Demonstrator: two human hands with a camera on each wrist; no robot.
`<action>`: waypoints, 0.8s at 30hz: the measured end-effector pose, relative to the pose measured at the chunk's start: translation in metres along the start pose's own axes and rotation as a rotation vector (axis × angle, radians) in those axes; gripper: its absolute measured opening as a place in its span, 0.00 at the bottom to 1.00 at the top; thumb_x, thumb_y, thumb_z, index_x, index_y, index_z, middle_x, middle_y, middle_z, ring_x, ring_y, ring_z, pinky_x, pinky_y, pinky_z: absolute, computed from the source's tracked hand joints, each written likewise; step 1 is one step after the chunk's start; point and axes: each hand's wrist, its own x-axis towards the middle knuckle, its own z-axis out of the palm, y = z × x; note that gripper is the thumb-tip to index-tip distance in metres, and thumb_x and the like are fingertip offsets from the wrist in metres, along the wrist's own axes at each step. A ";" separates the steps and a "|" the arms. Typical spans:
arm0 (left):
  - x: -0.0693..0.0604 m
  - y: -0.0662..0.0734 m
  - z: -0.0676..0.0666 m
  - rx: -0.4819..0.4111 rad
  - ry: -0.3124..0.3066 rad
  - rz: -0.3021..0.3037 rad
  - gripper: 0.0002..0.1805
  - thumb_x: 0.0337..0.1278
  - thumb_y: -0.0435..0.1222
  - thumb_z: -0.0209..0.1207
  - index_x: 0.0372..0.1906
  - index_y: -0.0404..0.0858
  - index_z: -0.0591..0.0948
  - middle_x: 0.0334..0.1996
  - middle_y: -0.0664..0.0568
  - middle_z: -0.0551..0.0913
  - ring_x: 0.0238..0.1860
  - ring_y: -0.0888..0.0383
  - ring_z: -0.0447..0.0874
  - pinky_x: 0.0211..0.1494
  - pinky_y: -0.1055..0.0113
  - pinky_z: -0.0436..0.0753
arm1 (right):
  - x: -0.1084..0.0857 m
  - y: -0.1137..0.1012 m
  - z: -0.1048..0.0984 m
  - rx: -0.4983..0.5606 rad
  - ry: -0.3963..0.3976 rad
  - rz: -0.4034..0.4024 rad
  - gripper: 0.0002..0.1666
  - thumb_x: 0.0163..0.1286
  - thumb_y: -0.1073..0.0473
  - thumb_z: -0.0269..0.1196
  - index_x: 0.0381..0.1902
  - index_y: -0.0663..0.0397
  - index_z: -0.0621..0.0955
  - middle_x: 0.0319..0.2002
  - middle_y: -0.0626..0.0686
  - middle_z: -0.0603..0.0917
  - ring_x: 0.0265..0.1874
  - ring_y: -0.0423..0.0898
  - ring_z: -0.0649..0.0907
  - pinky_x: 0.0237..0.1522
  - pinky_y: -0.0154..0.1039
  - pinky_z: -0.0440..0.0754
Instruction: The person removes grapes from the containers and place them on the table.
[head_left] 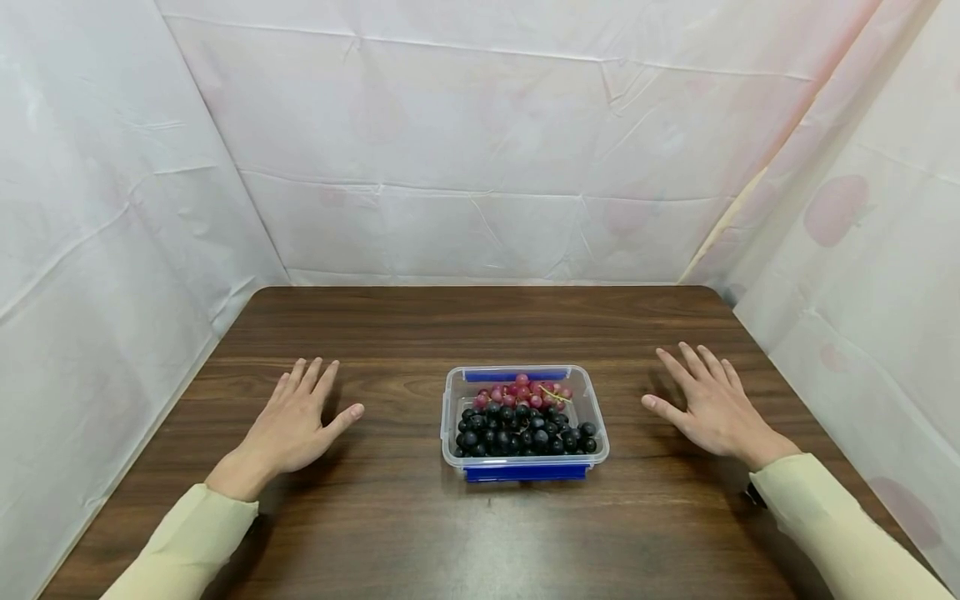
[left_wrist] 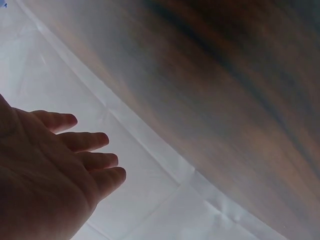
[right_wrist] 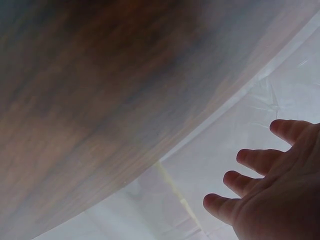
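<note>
Between my hands, a clear plastic container [head_left: 448, 417] with blue side clips stands on the wooden table, with no lid on top. Dark grapes [head_left: 517, 429] fill its near part, and red grapes [head_left: 521, 392] with a green stem lie at the far side. To the left of it, my left hand [head_left: 296, 421] is palm down with fingers spread, apart from the container. On the other side my right hand [head_left: 712, 408] is spread likewise and holds nothing. Both wrist views show the palms and fingers, with no object in them.
The brown wooden table [head_left: 375, 533] has rounded far corners. White sheeting [head_left: 480, 150] hangs behind it and along both sides, close to the table's edges. A dark band [head_left: 756, 495] shows at the right sleeve's cuff.
</note>
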 end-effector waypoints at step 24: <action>0.000 0.016 0.002 -0.061 -0.020 0.015 0.51 0.72 0.67 0.43 0.82 0.33 0.50 0.80 0.30 0.48 0.80 0.31 0.37 0.78 0.35 0.44 | -0.001 -0.010 -0.001 0.013 0.037 -0.040 0.50 0.74 0.31 0.55 0.83 0.47 0.56 0.79 0.70 0.52 0.78 0.72 0.47 0.72 0.73 0.39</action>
